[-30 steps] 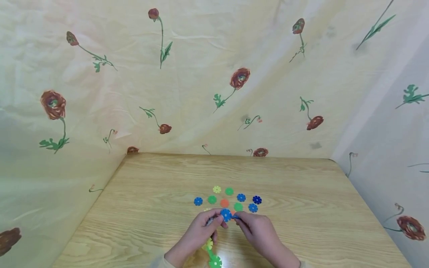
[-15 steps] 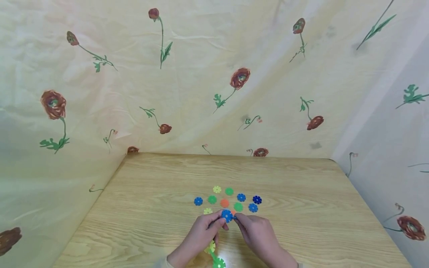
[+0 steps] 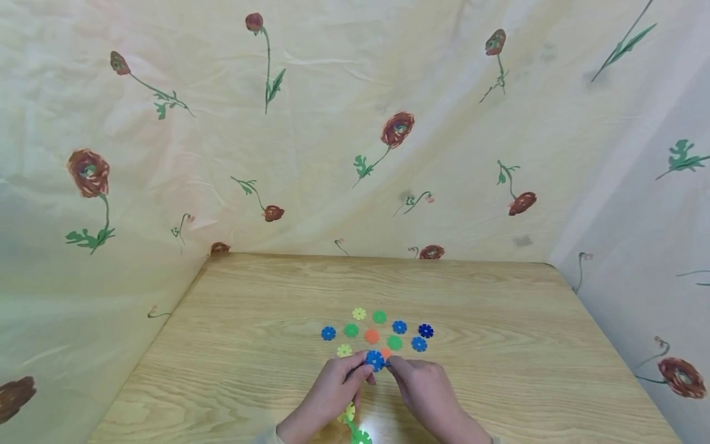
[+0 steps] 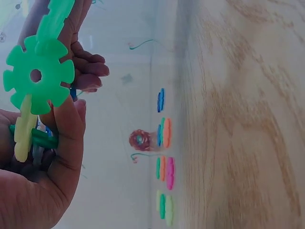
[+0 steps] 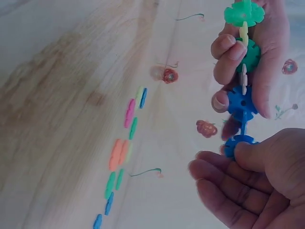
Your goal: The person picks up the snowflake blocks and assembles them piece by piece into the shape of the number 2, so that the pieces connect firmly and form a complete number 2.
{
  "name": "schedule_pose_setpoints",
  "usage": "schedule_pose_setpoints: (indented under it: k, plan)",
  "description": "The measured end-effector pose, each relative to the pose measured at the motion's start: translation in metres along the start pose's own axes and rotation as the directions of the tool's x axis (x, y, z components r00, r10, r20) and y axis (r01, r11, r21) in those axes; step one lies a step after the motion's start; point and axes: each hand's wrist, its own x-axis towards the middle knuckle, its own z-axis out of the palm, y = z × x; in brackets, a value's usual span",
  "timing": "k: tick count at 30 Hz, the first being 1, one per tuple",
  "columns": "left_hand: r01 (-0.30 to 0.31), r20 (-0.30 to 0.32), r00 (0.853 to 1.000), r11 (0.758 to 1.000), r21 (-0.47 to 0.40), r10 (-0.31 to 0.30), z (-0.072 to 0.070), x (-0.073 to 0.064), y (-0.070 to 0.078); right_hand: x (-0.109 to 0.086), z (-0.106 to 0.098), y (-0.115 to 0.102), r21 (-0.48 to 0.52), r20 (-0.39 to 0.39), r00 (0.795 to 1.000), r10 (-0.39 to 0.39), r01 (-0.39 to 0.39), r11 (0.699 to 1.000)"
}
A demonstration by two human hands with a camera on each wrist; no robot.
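Note:
My left hand (image 3: 333, 385) grips a chain of interlocking plastic snowflake discs. In the right wrist view the chain shows a light green disc (image 5: 244, 13), a darker green disc (image 5: 251, 59), a pale edge-on disc (image 5: 244, 78) and a blue disc (image 5: 242, 101). My right hand (image 3: 428, 383) pinches a further blue snowflake disc (image 5: 233, 144) at the chain's end, thumb on its face. Close to the left wrist camera hangs a green disc (image 4: 50, 78), slotted to a yellow disc (image 4: 23, 131). Fingers partly cover the middle of the chain.
Loose snowflake discs lie flat beyond my hands on the wooden table (image 3: 249, 320). Among them are a yellow disc (image 3: 359, 314), an orange disc (image 3: 371, 336) and a dark blue disc (image 3: 426, 331). Flower-patterned cloth (image 3: 333, 123) hangs behind the table and at both sides.
Both hands have shifted slightly toward the body with the chain. A yellow disc on the table, earlier mostly covered by the left hand, now shows. Both hands keep their hold.

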Motion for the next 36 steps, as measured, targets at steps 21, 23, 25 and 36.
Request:
schedule_pose_setpoints:
  k: [21,23,25,36]
  plan:
    - [0.111,0.076,0.993,0.958,-0.265,-0.095,-0.006,0.001,-0.004,-0.007,0.012,-0.001,0.097,-0.088,0.996,0.033,-0.024,0.995]
    - [0.097,0.087,0.993,0.957,-0.273,-0.076,-0.005,0.000,-0.005,-0.008,0.012,-0.001,0.109,-0.084,0.996,0.042,-0.032,0.993]
    - [0.082,0.089,0.994,0.958,-0.274,-0.060,-0.004,-0.001,-0.006,-0.009,0.011,-0.001,0.119,-0.070,0.996,0.054,-0.046,0.992]
    - [0.097,0.081,0.994,0.960,-0.261,-0.078,-0.001,0.000,-0.006,-0.007,0.009,-0.004,0.091,0.018,0.995,0.100,-0.101,0.991]
